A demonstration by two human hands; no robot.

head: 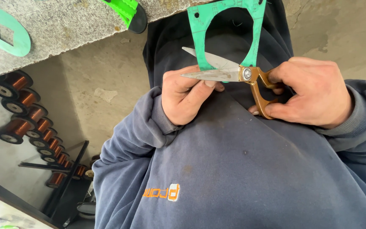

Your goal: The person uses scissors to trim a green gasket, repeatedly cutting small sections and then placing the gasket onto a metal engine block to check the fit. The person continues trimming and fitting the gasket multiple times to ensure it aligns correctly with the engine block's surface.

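Right hand grips half-open scissors, left hand pinches the green gasket sheet; its thumb's near the blades, could get nicked.

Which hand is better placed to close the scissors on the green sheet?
The right hand: its fingers are already through the brown handles of the scissors, whose open blades straddle the green sheet's lower edge. The left hand only pinches that edge, steadying it.

One pair of scissors, two green gasket pieces, about a dozen copper wire spools
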